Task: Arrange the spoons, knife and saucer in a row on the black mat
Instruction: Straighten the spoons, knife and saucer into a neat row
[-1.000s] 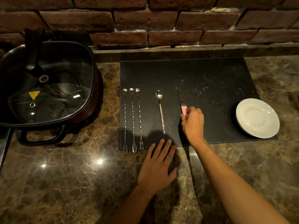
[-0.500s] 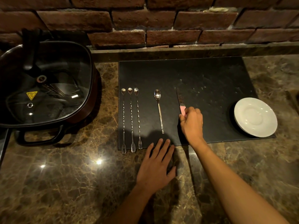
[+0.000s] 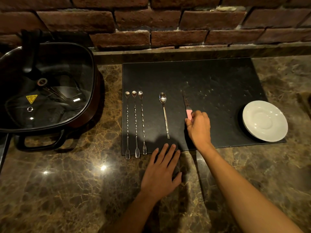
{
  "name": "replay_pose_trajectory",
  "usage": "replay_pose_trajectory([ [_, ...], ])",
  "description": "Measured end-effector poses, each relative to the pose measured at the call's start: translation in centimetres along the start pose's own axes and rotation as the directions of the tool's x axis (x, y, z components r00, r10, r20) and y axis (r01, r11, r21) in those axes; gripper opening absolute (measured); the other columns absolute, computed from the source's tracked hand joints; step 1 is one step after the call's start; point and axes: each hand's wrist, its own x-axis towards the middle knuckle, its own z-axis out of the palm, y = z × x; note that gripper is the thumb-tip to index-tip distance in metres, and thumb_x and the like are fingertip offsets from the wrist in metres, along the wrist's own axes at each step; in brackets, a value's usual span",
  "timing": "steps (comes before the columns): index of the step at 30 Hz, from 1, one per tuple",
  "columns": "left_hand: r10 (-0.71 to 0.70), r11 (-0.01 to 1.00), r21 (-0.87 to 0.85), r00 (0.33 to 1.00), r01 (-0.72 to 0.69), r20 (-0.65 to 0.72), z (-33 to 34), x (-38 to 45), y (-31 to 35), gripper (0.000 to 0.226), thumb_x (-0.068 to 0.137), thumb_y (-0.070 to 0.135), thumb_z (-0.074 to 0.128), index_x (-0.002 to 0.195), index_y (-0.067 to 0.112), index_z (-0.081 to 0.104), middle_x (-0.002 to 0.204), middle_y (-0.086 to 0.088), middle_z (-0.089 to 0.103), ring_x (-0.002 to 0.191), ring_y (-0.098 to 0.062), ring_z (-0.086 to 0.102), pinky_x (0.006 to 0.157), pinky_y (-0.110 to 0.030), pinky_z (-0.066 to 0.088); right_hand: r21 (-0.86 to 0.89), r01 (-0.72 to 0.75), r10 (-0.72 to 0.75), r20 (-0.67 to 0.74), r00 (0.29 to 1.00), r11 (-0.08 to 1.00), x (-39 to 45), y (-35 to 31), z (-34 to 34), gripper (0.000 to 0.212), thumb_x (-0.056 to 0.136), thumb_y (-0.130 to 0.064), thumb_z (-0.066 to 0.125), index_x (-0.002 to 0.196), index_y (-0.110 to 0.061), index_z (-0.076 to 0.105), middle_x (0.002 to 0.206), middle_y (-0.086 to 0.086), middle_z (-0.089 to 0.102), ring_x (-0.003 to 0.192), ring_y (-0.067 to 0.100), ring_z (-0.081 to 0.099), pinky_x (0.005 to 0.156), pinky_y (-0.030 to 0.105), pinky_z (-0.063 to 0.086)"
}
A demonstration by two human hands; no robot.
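Note:
On the black mat three long twisted spoons with forked ends lie side by side at the left. To their right lies a plain teaspoon. A knife with a dark blade and pink handle lies right of it, pointing away from me. My right hand is closed around the pink handle, hiding most of it. My left hand rests flat, fingers spread, on the counter at the mat's front edge. The white saucer sits on the mat's front right corner.
A large black electric pot with a glass lid stands left of the mat, its handle toward me. A brick wall and low ledge run along the back. The brown marble counter stretches in front and to the right.
Both hands and the knife stay almost where they were. The spoons and saucer have not moved.

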Motion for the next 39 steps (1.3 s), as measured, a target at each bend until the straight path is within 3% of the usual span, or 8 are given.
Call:
replay_pose_trajectory([
  [9,0.004,1.0,0.02,1.0,-0.004,0.009,0.2,0.0,-0.1,0.072,0.098,0.059,0.044,0.158,0.018,0.035,0.166,-0.008,0.035,0.154,-0.027,0.03,0.122,-0.051,0.016,0.022,-0.01,0.01,0.026,1.0,1.0,0.0,0.2,-0.4,0.031,0.09,-0.024,0.066,0.113,-0.004,0.06,0.113,0.016,0.056,0.103,0.031,0.054,0.083,0.036,0.043],
  [14,0.004,1.0,0.012,1.0,-0.004,-0.012,0.5,0.0,-0.3,0.072,0.099,0.058,0.042,0.159,0.02,0.032,0.167,-0.006,0.031,0.156,-0.025,0.024,0.124,-0.049,0.014,0.074,-0.056,0.056,0.015,0.998,0.996,-0.8,1.7,-1.3,0.033,0.092,-0.033,0.058,0.101,-0.002,0.062,0.104,0.015,0.056,0.094,0.031,0.055,0.074,0.034,0.04],
  [21,0.01,0.999,0.032,0.996,-0.007,-0.086,0.7,-0.2,-0.1,0.07,0.094,0.047,0.054,0.157,0.018,0.041,0.168,-0.006,0.031,0.157,-0.026,0.024,0.126,-0.049,0.019,0.147,-0.108,0.1,0.06,0.993,0.983,-3.2,6.4,-5.0,0.029,0.097,-0.032,0.05,0.1,-0.006,0.064,0.102,0.012,0.06,0.09,0.023,0.055,0.08,0.033,0.042],
  [26,-0.214,0.974,0.049,0.972,0.219,-0.096,-0.6,0.8,3.4,0.056,0.09,0.034,0.053,0.143,0.017,0.059,0.155,-0.007,0.053,0.145,-0.031,0.046,0.119,-0.05,0.034,0.305,-0.104,0.083,0.081,0.993,0.947,-3.8,11.0,-10.0,0.022,0.095,-0.025,0.055,0.095,-0.008,0.067,0.095,0.014,0.068,0.091,0.028,0.062,0.086,0.041,0.049],
  [28,-0.394,0.918,-0.021,0.911,0.395,-0.123,-1.2,1.7,6.6,0.052,0.087,0.022,0.058,0.137,0.011,0.064,0.15,-0.012,0.057,0.14,-0.035,0.052,0.114,-0.054,0.042,0.401,-0.124,0.103,0.074,0.992,0.908,-3.3,13.1,-12.3,0.017,0.095,-0.023,0.054,0.088,-0.013,0.067,0.088,0.008,0.068,0.083,0.024,0.062,0.079,0.038,0.049],
  [31,-0.669,0.73,-0.278,0.737,0.625,-0.099,-2.2,4.5,12.0,0.042,0.091,0.011,0.062,0.133,0.009,0.063,0.149,-0.017,0.052,0.136,-0.036,0.05,0.109,-0.051,0.041,0.509,-0.169,0.162,0.059,0.985,0.844,-1.5,16.2,-15.7,0.017,0.094,-0.02,0.053,0.086,-0.016,0.067,0.085,0.003,0.068,0.081,0.022,0.062,0.075,0.033,0.047],
  [36,-0.784,0.386,-0.729,0.617,0.566,0.064,-4.0,12.0,19.5,0.039,0.099,0.005,0.053,0.138,0.007,0.06,0.135,-0.011,0.061,0.125,-0.027,0.057,0.098,-0.021,0.034,0.637,-0.263,0.316,0.031,0.948,0.725,2.9,22.2,-19.5,0.018,0.09,-0.01,0.055,0.078,-0.017,0.067,0.083,0.011,0.068,0.08,0.026,0.062,0.074,0.039,0.05],
  [39,-0.749,0.307,-0.778,0.644,0.548,0.158,-4.2,17.0,21.9,0.042,0.102,0.008,0.052,0.143,0.007,0.058,0.134,-0.012,0.066,0.123,-0.026,0.06,0.097,-0.022,0.037,0.611,-0.319,0.358,0.062,0.932,0.724,5.8,25.0,-20.0,0.017,0.088,-0.007,0.055,0.078,-0.012,0.068,0.076,0.006,0.065,0.074,0.022,0.058,0.064,0.032,0.047],
])
